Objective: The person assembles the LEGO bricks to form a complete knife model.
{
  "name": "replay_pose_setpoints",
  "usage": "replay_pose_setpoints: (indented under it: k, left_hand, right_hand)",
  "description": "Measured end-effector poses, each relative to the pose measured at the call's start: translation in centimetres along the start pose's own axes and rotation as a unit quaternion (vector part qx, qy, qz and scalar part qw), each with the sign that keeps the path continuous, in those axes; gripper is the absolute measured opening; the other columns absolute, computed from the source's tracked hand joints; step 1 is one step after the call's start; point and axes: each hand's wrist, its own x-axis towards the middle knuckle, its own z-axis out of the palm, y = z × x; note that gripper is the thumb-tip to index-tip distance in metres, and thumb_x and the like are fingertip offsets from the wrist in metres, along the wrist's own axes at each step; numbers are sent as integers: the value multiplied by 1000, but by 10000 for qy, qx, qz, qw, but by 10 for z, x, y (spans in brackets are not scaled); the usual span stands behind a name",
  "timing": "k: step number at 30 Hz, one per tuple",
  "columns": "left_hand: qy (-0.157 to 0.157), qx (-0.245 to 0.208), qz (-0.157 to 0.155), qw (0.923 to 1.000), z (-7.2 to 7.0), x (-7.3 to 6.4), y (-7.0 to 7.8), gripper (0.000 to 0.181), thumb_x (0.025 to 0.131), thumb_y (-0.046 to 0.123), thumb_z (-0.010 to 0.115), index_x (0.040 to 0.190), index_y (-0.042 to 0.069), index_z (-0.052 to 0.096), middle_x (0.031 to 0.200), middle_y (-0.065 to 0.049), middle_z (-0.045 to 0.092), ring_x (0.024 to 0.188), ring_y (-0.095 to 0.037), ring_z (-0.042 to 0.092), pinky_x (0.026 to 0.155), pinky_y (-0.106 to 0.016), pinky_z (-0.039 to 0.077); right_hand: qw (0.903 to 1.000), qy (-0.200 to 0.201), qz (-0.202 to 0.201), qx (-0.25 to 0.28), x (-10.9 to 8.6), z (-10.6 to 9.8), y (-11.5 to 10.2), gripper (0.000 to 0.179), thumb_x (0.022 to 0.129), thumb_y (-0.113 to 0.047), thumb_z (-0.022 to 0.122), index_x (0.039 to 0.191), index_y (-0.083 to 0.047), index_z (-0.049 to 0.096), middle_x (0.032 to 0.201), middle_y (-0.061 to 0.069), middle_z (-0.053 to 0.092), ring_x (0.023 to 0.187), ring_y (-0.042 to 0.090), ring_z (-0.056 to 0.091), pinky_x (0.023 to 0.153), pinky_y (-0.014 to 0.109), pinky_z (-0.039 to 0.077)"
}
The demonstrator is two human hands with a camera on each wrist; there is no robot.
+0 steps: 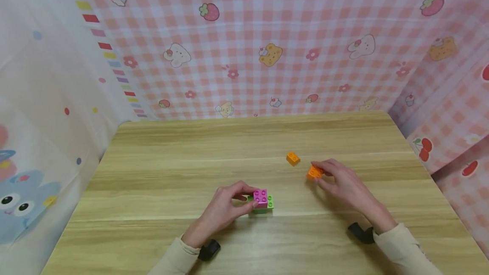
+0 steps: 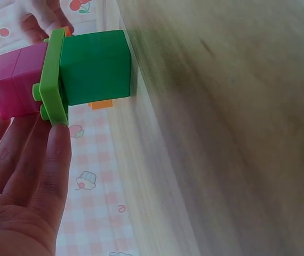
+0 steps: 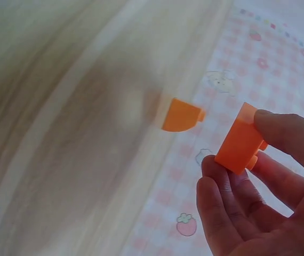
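My left hand [image 1: 227,205] grips a small stack of toy bricks near the front middle of the table. On top of that stack is a pink brick [image 1: 260,198], made of two blocks in the left wrist view. Under it lies a light green plate [image 2: 53,80], wider than the pink, and a dark green brick [image 2: 96,66] forms the bottom. My right hand [image 1: 345,186] pinches an orange brick [image 3: 240,140] between thumb and fingers, its studs turned toward the palm in the right wrist view. Another orange brick [image 1: 293,158], with one curved side, lies on the table beyond it.
The wood-grain table [image 1: 172,152] ends at a pink checked cloth [image 1: 244,75] along the back, with more cloth at both sides. A black strap mount [image 1: 209,250] sits at the left wrist, and another black mount [image 1: 361,233] at the right.
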Motion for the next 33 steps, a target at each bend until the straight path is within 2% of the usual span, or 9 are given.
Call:
replay_pose_setpoints:
  k: [9,15,24,33]
  left_hand:
    - [54,-61,-87,9999,1,0,-1,22,95,16,77,115,11,71,117,-2,76,100,-18,72,91,-31,59]
    - [41,-75,-136,9999,1,0,1,22,95,18,77,115,11,71,117,-1,76,100,-17,72,91,-31,58]
    - [53,-43,-50,10000,0,-1,0,22,96,17,76,115,9,71,118,-4,76,100,-19,72,90,-31,59]
    - [27,-53,-113,9999,-1,-2,1,25,96,19,76,118,11,71,119,0,75,99,-16,72,90,-31,59]
  right_hand:
    - [9988,346,-292,192,1,0,-12,43,91,-6,79,132,0,67,117,12,69,102,31,69,86,53,59]
    - [9977,396,-389,401,-1,0,-22,43,94,-13,79,134,-3,67,121,9,69,105,29,69,87,54,59]
    - [9868,935,-1279,348,0,2,-36,45,87,-7,83,130,-7,71,118,2,71,100,21,70,79,44,61]
    - [9854,718,-1480,430,3,4,-53,45,89,-11,82,131,-6,70,123,3,69,105,19,68,84,43,62]
